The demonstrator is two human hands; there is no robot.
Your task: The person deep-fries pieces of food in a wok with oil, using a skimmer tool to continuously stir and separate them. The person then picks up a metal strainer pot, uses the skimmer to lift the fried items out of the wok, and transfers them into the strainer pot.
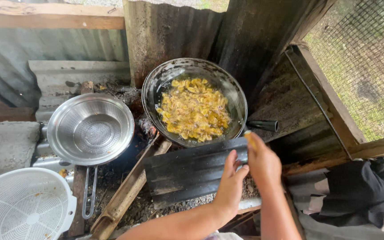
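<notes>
**Two hands at the edge of the frying pan**

Two hands are what I see low in the head view, both raised over a dark corrugated sheet (192,171) that leans in front of the fire. My left hand (231,184) has its fingers stretched upward and slightly spread, grasping nothing that I can make out. My right hand (263,162) is pinched around a small pale yellow piece (250,138), held at the fingertips just below the rim of the wok. I cannot tell exactly what that piece is.

That dark wok (156,86) sits near the middle of the view, against rusted corrugated metal walls. It holds oil and a thick layer of yellow fried slices (194,109), which fill most of its bottom. Its black handle (263,125) sticks out to the right, close above my right hand.

Left of the wok, a steel strainer bowl (90,129) rests with its long handle pointing down toward me. Farther left and lower, a white plastic colander (23,206) sits at the corner. A split length of bamboo (125,195) lies slanted between the strainer and the corrugated sheet. Dark cloth (361,191) is heaped at the right.
</notes>
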